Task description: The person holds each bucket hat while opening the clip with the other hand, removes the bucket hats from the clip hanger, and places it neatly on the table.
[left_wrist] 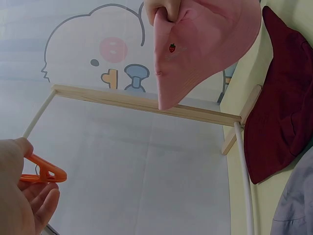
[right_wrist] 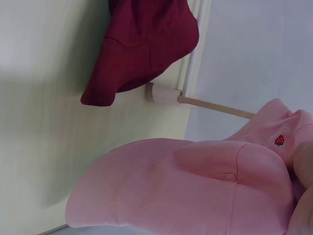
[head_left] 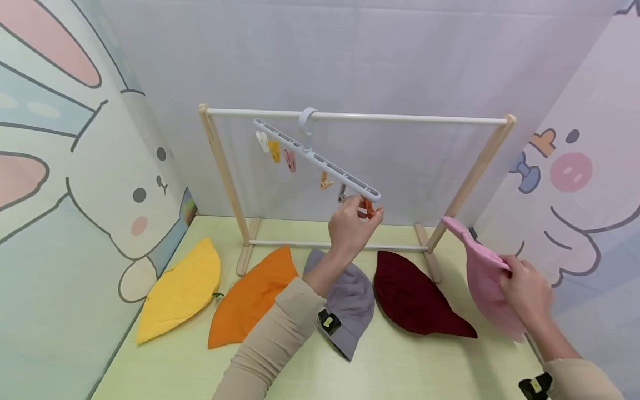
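Note:
My left hand (head_left: pixel 346 229) pinches an orange clothespin (left_wrist: pixel 46 170) between thumb and fingers at the near end of a light-blue clip hanger (head_left: pixel 320 159). Along that hanger hang a white clothespin (head_left: pixel 262 141), a yellow clothespin (head_left: pixel 274 150), a pink clothespin (head_left: pixel 290 160), a beige clothespin (head_left: pixel 325 181) and a grey clothespin (head_left: pixel 342 194). To the right, my right hand (head_left: pixel 527 290) grips a pink bucket hat (head_left: pixel 481 272) and holds it up off the table. A small strawberry emblem on the hat shows in both wrist views.
The hanger hooks over the white rod (head_left: pixel 410 118) of a wooden-legged rack. On the pale table (head_left: pixel 400 366) lie a yellow hat (head_left: pixel 182 294), an orange hat (head_left: pixel 257 294), a grey hat (head_left: pixel 355 297) and a maroon hat (head_left: pixel 415 294). Printed walls stand on both sides.

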A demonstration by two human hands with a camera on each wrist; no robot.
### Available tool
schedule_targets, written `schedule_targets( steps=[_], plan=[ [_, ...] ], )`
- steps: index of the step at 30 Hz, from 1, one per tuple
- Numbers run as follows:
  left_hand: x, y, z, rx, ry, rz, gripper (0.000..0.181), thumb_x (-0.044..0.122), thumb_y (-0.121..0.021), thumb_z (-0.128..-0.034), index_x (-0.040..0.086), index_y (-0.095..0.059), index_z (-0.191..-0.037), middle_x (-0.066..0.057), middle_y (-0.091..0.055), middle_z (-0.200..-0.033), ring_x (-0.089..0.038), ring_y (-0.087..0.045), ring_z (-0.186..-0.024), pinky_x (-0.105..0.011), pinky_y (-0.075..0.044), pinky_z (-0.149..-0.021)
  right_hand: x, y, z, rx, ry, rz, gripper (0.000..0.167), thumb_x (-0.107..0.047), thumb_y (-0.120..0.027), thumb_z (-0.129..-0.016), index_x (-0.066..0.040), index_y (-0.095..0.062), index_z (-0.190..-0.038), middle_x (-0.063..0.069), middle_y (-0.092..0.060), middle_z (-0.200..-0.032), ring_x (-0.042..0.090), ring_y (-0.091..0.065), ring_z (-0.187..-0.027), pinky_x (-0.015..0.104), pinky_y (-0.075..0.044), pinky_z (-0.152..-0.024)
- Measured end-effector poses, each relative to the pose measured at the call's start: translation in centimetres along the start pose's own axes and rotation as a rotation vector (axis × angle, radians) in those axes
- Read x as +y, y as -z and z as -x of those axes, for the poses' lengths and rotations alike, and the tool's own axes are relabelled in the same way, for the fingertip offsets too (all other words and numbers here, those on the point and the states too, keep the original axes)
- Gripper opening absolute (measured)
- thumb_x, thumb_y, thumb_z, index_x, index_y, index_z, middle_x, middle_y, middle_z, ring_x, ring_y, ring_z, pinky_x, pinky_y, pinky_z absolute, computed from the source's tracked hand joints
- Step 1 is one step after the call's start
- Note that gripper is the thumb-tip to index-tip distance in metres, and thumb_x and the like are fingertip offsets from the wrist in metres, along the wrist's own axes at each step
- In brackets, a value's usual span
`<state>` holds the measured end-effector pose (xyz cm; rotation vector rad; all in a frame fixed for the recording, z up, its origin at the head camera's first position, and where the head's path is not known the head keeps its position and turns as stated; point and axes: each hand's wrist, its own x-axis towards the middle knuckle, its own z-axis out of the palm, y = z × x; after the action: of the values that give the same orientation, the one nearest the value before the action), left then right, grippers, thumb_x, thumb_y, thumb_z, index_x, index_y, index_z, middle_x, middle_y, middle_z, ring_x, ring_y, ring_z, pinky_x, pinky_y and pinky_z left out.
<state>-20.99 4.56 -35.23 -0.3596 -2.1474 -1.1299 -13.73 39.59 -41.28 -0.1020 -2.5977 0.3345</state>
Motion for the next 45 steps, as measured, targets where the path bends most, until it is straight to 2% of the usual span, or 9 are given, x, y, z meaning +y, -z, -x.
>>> schedule_targets(
  steps=[16, 23, 29, 33, 37, 42, 45],
  plan=[
    [0.1, -0.1, 0.0, -0.003, 0.001, -0.015, 0.020, 0.035, -0.066, -0.0811, 0.016, -0.060, -0.081, 0.005, -0.065, -0.082, -0.006, -0.062, -0.068, -0.014, -0.043, -0.053, 0.5, -1.1, 0.4, -0.122, -0.111, 0.060, 0.027, -0.008, -0.048, -0.085, -0.005, -0.057, -0.110, 0.029, -0.053, -0.086, 0.054, -0.049, -0.065, 0.049, -0.029, -0.041],
    [0.1, -0.1, -0.1, -0.008, -0.003, -0.011, 0.021, 0.035, -0.067, -0.0807, 0.015, -0.060, -0.080, 0.004, -0.065, -0.082, -0.007, -0.062, -0.068, -0.014, -0.042, -0.053, 1.2, -2.1, 0.8, -0.176, -0.116, 0.086, 0.026, -0.009, -0.047, -0.086, -0.001, -0.052, -0.110, 0.031, -0.049, -0.086, 0.056, -0.047, -0.066, 0.048, -0.028, -0.041],
    [0.3, 0.0, -0.1, -0.001, -0.002, -0.007, 0.021, 0.035, -0.067, -0.0808, 0.015, -0.060, -0.080, 0.004, -0.064, -0.082, -0.007, -0.062, -0.068, -0.014, -0.042, -0.054, 0.7, -3.0, 0.5, -0.157, -0.095, 0.097, 0.026, -0.019, -0.049, -0.091, -0.001, -0.055, -0.109, 0.032, -0.051, -0.086, 0.055, -0.048, -0.068, 0.050, -0.030, -0.044],
    [0.3, 0.1, -0.1, -0.005, 0.004, -0.008, 0.021, 0.035, -0.067, -0.0808, 0.015, -0.060, -0.080, 0.004, -0.064, -0.082, -0.007, -0.062, -0.068, -0.014, -0.042, -0.054, -0.1, -3.7, 0.2, -0.127, -0.096, 0.086, 0.027, -0.026, -0.052, -0.091, -0.001, -0.057, -0.099, 0.031, -0.052, -0.082, 0.053, -0.048, -0.064, 0.049, -0.028, -0.043],
    [0.3, 0.3, -0.1, -0.001, 0.001, -0.003, 0.021, 0.034, -0.067, -0.0808, 0.014, -0.060, -0.080, 0.003, -0.064, -0.082, -0.008, -0.062, -0.068, -0.015, -0.042, -0.054, -0.3, -4.5, 0.1, -0.145, -0.087, 0.078, 0.023, -0.023, -0.055, -0.090, 0.000, -0.056, -0.094, 0.031, -0.051, -0.080, 0.054, -0.048, -0.064, 0.049, -0.029, -0.043],
    [0.3, 0.2, -0.1, 0.006, -0.008, 0.000, 0.021, 0.034, -0.067, -0.0805, 0.015, -0.060, -0.080, 0.004, -0.064, -0.081, -0.007, -0.062, -0.067, -0.014, -0.042, -0.053, -0.1, -5.4, 0.4, -0.225, -0.097, 0.081, 0.023, -0.018, -0.055, -0.089, 0.001, -0.055, -0.102, 0.032, -0.051, -0.085, 0.055, -0.049, -0.067, 0.048, -0.031, -0.042],
    [0.2, 0.1, -0.1, 0.006, -0.012, 0.001, 0.021, 0.035, -0.067, -0.0808, 0.015, -0.060, -0.080, 0.004, -0.064, -0.082, -0.006, -0.062, -0.067, -0.013, -0.042, -0.053, 0.0, -5.9, 0.6, -0.225, -0.104, 0.078, 0.024, -0.014, -0.056, -0.086, 0.002, -0.055, -0.104, 0.032, -0.052, -0.087, 0.056, -0.050, -0.068, 0.049, -0.032, -0.043]
  ],
)
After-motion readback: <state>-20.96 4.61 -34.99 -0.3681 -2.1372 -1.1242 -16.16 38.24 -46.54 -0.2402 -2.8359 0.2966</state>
